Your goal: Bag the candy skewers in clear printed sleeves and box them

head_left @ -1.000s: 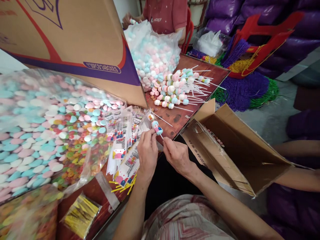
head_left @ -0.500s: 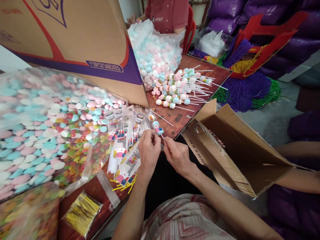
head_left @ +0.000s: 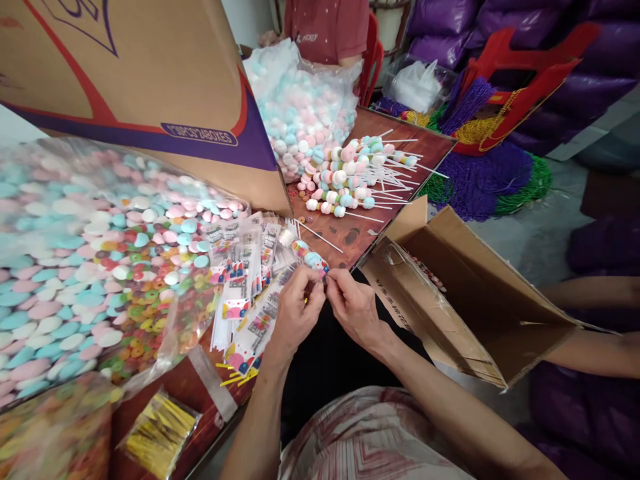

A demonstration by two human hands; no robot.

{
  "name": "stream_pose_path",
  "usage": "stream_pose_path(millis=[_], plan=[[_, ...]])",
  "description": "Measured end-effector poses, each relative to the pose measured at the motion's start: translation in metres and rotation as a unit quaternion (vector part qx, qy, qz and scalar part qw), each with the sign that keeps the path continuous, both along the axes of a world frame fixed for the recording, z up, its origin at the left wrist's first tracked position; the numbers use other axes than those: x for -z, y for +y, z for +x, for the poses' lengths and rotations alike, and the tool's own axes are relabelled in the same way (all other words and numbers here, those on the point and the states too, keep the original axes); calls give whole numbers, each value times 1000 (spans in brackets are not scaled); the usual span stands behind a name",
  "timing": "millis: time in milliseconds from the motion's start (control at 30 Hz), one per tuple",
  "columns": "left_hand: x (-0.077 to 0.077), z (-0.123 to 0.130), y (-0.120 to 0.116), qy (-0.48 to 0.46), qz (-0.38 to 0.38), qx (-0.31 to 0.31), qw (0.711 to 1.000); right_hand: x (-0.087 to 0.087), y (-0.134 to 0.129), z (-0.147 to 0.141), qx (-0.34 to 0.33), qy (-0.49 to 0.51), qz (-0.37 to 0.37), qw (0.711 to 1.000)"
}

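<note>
I see left hand (head_left: 299,303) and right hand (head_left: 354,305) close together, pinching at the base of the wrapped candy skewer (head_left: 302,249) | best, I judge: gather wrapper (head_left: 321,264) snugly without squashing candies (head_left: 312,259)

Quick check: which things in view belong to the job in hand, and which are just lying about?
Likely in the job:
wrapped skewer, at left hand and right hand
other skewers
wrappers
yellow ties
marshmallows
gummy rings

Probably just lying about:
red stool
purple strings
white bag
</note>
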State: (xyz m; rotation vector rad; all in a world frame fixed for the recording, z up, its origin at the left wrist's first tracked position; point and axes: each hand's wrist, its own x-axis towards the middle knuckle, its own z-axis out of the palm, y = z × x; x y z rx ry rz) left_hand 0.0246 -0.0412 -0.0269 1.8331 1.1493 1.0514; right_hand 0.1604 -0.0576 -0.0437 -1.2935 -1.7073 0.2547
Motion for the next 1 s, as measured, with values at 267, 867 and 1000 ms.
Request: stream_pose_path(millis=[267, 867, 1000], plan=[[0, 21, -1, -319, -256, -131, 903, 3, -3, -4, 18, 32, 12, 999], [-8, 33, -1, -370, -343, -50, 862, -8, -20, 5, -88, 233, -240, 938], [-6, 33, -3, -334, -278, -67, 898, -12, -13, 1, -116, 306, -270, 905]])
